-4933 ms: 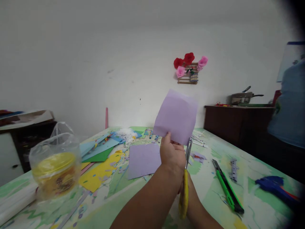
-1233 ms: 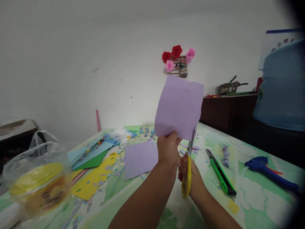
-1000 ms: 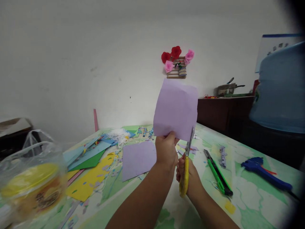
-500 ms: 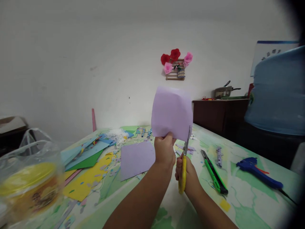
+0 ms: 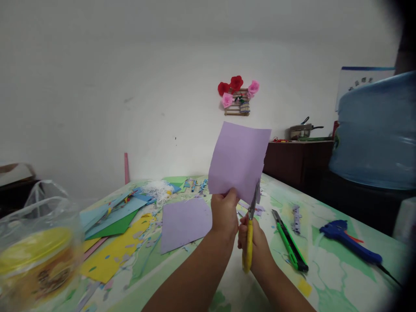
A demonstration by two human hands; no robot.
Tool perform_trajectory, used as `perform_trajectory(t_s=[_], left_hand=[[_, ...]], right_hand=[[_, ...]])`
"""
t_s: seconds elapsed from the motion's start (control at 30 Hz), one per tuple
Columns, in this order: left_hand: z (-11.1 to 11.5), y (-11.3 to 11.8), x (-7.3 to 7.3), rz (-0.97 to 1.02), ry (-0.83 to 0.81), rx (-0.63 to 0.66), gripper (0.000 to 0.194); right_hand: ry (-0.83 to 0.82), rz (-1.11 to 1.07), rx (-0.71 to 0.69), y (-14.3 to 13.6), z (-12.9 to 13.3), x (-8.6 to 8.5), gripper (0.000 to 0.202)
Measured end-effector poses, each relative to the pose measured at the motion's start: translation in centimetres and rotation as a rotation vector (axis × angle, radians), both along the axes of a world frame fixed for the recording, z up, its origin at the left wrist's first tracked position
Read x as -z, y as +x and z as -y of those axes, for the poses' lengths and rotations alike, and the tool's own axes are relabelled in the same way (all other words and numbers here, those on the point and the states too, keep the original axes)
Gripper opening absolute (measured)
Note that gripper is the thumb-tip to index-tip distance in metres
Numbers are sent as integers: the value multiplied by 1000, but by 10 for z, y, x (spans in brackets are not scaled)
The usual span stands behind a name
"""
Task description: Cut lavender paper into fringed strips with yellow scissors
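A purple paper sheet (image 5: 239, 160) is held upright by its lower edge in my left hand (image 5: 225, 213), thumb on the near face. Yellow-handled scissors (image 5: 248, 242) are gripped in my right hand (image 5: 254, 239), just right of the left one. Their blades point up and meet the sheet's lower right edge, where a narrow strip stands partly apart. Another purple sheet (image 5: 185, 223) lies flat on the table, left of my hands. Purple scraps (image 5: 256, 209) lie behind the scissors.
On the right of the table (image 5: 338, 277) lie a green cutter (image 5: 290, 242), a small purple piece (image 5: 296, 220) and a blue glue gun (image 5: 349, 240). Coloured sheets (image 5: 117, 249) and scraps spread leftward, beside a bagged yellow-lidded tub (image 5: 39, 255). A blue water bottle (image 5: 377, 125) stands far right.
The held sheet has tilted, its top leaning to the right, and a cut strip now shows at its lower right. The camera view has shifted slightly.
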State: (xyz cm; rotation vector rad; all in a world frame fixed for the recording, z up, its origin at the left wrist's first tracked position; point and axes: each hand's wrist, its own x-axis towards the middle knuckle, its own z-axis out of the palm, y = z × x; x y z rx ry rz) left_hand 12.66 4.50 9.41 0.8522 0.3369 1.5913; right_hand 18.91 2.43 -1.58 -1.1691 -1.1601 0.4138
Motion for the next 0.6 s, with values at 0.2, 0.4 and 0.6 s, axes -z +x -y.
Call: perform_trajectory(t_s=[0.2,0.4,0.6], left_hand=[[4,3,2,27,-14,-2,10],[9,-1,-1,14,-21,-30,5],[6,0,0,-28,-78,-57,5]], right_hand=[[-28,-38,-12,-1,0,-1,37],[-66,-77,14,-1,3,-7,41],[-28,-65,57,2,0,-11,43]])
